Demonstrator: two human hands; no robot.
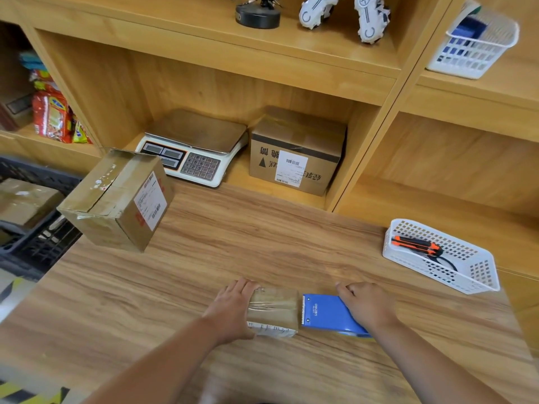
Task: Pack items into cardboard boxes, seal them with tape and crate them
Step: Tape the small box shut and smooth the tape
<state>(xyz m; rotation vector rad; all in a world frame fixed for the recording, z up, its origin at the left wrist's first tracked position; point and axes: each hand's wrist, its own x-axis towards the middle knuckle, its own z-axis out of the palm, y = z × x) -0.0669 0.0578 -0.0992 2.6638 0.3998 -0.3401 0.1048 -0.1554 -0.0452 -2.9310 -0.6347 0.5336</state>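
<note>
L hand held the left end of the small taped box on the table near the front, & R hand gripped the blue tape tool just beside it.

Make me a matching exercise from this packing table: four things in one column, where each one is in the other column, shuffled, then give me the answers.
Things
1. small cardboard box
2. blue tape dispenser
3. utility knife
4. scale

Places
A. in the white basket
B. under the left hand
C. in the shelf cubby
D. under the right hand

Pairs: 1-B, 2-D, 3-A, 4-C
</note>
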